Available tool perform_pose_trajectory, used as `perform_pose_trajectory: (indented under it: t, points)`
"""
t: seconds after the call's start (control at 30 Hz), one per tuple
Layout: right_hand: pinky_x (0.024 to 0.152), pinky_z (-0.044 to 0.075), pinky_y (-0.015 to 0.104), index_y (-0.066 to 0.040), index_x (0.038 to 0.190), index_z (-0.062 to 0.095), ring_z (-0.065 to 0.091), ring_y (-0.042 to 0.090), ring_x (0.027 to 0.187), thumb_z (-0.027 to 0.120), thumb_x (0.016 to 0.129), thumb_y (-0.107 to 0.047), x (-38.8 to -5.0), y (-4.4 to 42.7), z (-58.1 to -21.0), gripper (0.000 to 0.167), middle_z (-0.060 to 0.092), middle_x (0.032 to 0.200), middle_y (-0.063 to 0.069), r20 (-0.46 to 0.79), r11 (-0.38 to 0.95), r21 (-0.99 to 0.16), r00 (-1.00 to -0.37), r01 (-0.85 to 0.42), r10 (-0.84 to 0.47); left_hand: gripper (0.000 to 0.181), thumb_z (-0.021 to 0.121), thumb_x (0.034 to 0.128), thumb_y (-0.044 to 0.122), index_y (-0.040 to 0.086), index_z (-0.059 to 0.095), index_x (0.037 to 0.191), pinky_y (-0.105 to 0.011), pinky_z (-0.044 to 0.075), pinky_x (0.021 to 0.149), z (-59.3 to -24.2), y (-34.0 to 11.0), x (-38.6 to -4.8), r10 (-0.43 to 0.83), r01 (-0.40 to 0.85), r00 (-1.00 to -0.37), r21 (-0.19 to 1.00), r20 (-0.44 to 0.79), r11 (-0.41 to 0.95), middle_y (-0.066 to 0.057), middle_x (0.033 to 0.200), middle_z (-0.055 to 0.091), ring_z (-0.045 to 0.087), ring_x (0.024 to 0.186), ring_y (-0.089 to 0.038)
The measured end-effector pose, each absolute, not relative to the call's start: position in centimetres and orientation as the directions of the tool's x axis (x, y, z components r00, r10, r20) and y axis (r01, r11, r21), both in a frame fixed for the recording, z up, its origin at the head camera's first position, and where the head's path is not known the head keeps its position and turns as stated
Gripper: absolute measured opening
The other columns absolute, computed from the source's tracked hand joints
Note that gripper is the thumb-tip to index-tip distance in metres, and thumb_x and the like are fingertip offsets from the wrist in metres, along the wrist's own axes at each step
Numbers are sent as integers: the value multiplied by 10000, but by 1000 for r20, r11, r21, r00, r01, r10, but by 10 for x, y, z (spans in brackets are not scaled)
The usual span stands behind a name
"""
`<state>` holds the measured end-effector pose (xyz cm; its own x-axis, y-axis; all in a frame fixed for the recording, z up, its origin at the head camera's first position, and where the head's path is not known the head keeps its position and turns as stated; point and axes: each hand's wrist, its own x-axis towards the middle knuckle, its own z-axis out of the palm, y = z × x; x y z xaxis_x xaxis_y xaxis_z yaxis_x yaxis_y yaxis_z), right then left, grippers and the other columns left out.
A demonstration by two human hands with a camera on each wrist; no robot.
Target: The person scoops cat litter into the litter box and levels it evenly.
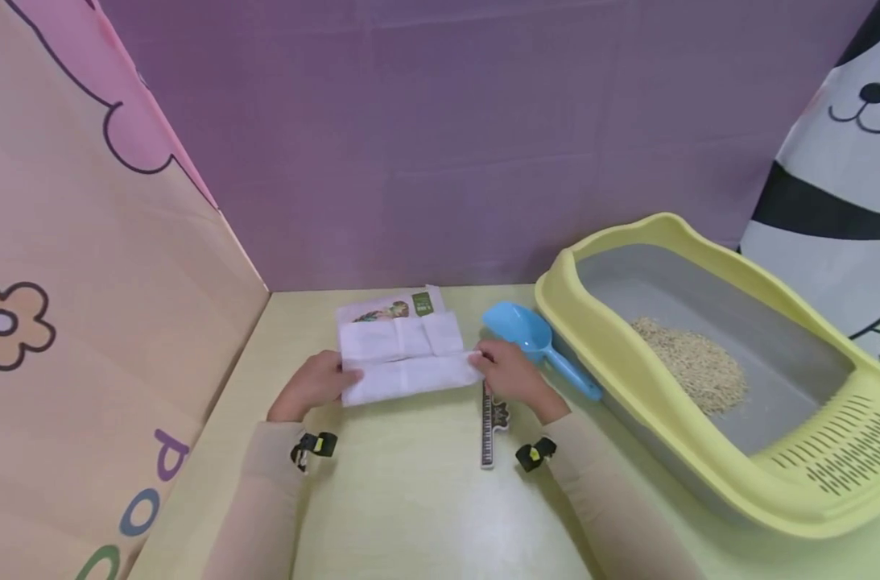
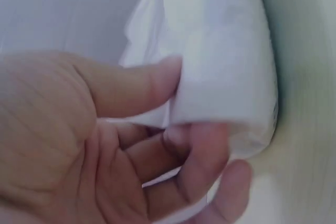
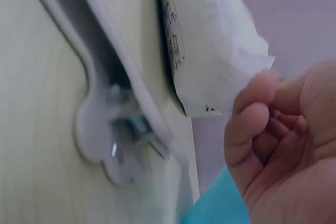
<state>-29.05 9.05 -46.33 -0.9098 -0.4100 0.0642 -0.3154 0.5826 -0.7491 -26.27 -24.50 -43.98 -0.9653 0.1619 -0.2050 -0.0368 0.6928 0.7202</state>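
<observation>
A white printed bag (image 1: 399, 350) lies at the table's middle, its near part folded over into a flat band. My left hand (image 1: 316, 383) pinches the left end of that fold; in the left wrist view the thumb lies on top and curled fingers (image 2: 207, 156) are beneath. At the opposite end my right hand (image 1: 514, 372) pinches the fold's corner between thumb and fingertips, seen also beside the bag (image 3: 210, 40) in the right wrist view. Below the right hand lies a long narrow clip (image 1: 488, 427) with a shaped end, partly hidden by that hand.
A blue scoop (image 1: 522, 329) leans by a yellow-rimmed litter tray (image 1: 621, 374) on the right. Pale pellets (image 1: 689, 362) form a heap inside the tray. A purple backdrop (image 1: 425, 145) closes off the back, and a printed panel (image 1: 121, 282) stands on the left.
</observation>
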Motion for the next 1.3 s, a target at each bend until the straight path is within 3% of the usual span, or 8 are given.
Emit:
perform_pose_trajectory:
  t: [0.2,0.37,0.47,0.57,0.77,0.9,1.03,1.3]
  points:
    - [589,418,291,-67,884,637,485,165,637,577,1030,-180,-290,82,-464,194,538,714,29,49,650,-716,-947,-255,-317,488,612,994,299,-87,543,1285,-448,549,777,-442,-237,-264,47,-50,-986,557,-157,829,-222,1052,689,640,857,-288]
    - [594,423,281,-60,874,641,501,173,662,621,998,-165,-288,77,-465,163,566,744,44,22,656,-728,-964,-197,-265,716,743,902,365,-96,384,1316,-498,553,653,-441,-229,-263,-41,-63,-997,386,-64,920,-260,964,671,676,800,-387]
    - [570,443,276,-50,895,643,528,165,630,625,994,-165,-286,75,-465,153,584,732,46,-8,640,-754,-971,-151,-238,383,744,876,177,-38,533,1113,-441,517,548,-439,-217,-259,28,52,-997,333,75,941,-195,833,667,645,675,-338]
    - [518,457,270,-36,922,639,540,158,550,620,995,-161,-286,75,-466,146,584,676,46,-32,604,-789,-974,-113,-224,74,665,870,15,54,623,918,-374,507,551,-440,-200,-256,215,255,-962,276,167,927,-104,785,640,588,647,-244]
    - [474,451,259,-46,933,626,524,152,478,616,999,-175,-287,78,-467,145,557,621,29,-80,571,-819,-973,-59,-215,46,648,982,175,138,663,1004,-315,466,677,-450,-178,-254,450,472,-881,301,143,829,-21,850,558,488,752,-158]
    - [474,448,254,-41,938,626,526,158,486,617,998,-171,-287,79,-465,144,559,640,30,-103,555,-831,-973,-31,-208,300,815,861,334,177,616,1021,-321,444,693,-456,-173,-254,455,470,-882,279,119,838,-5,885,534,469,793,-164]
    - [474,451,267,-25,929,622,537,168,484,621,990,-153,-286,79,-462,142,574,667,45,-109,531,-847,-974,-12,-196,381,894,754,247,177,563,929,-317,462,658,-461,-171,-257,447,474,-879,190,168,860,1,826,553,488,749,-163]
    - [504,504,270,6,1019,621,586,183,529,618,982,-129,-287,80,-461,140,617,784,81,-114,506,-862,-976,4,-188,209,853,794,170,172,645,809,-330,497,606,-463,-170,-256,437,491,-851,149,291,858,26,761,629,574,694,-148]
